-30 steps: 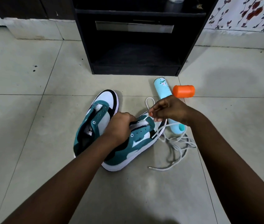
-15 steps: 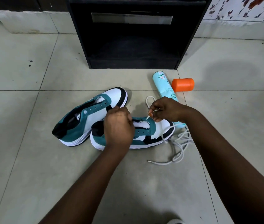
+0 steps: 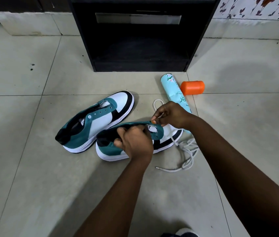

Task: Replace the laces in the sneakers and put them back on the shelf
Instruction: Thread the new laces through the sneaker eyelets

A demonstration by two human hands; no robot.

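Both forearms are bare from the bottom edge of the frame up to the wrists — no sleeve, cuff, watch, bracelet or ring shows anywhere along them. The left hand is bare too, its knuckles and the back of the hand in plain view. The right hand is likewise ungloved, and one fingernail at its tip shows an orange tint. At the very bottom of the frame, between the arms, a sliver of dark blue cloth with a pale patch above it is visible — too little to tell what garment it is.
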